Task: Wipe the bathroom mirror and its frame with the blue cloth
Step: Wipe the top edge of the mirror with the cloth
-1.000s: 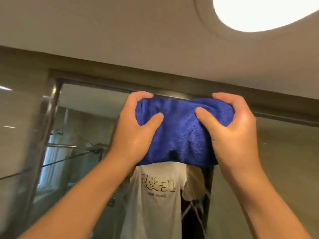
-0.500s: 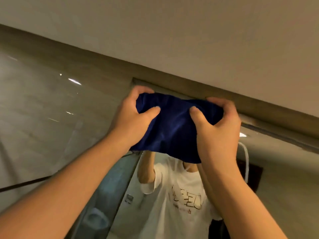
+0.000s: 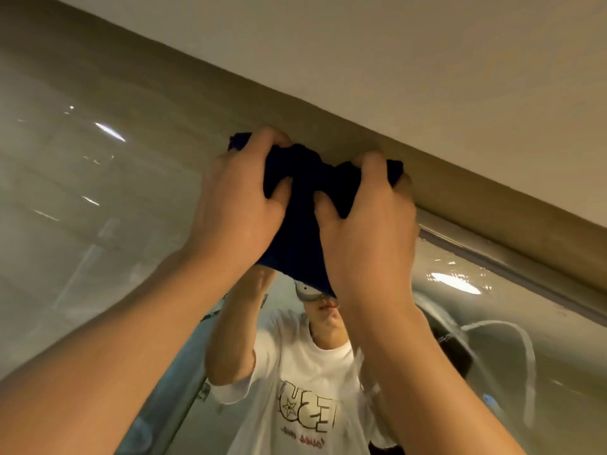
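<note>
Head view: blue cloth [image 3: 297,231] sits bunched at the mirror's top left corner, its upper edge pushed up against the frame [image 3: 492,257] where that rail meets the wall band. The cloth's long axis runs roughly 10 to 4 o'clock, parallel to the frame rail. The rail carries on toward 4 o'clock from the cloth, down to the right edge of view.

We hold it two-handed. Left hand [image 3: 236,208] is at the 9 o'clock side of the cloth, fingers curled over the top edge, thumb pinching fabric from below. Right hand [image 3: 368,231] is at the 3 o'clock side, same grip: fingers hooked over the top, thumb dug into the fold. Both hands clamp the cloth; neither is spread flat.

Key relation: the unwiped run of frame lies toward 4 o'clock from the cloth, so the right hand is the nearer, leading one; the left trails. We judge the next stroke should slide along the rail axis, not across it.

Mirror [image 3: 476,323] glass below the cloth shows curved wipe smears at about 4 o'clock, plus a reflected ceiling lamp [image 3: 455,282]. Glossy wall tile [image 3: 82,192] is at 9 o'clock, ceiling [image 3: 394,60] at 12.
</note>
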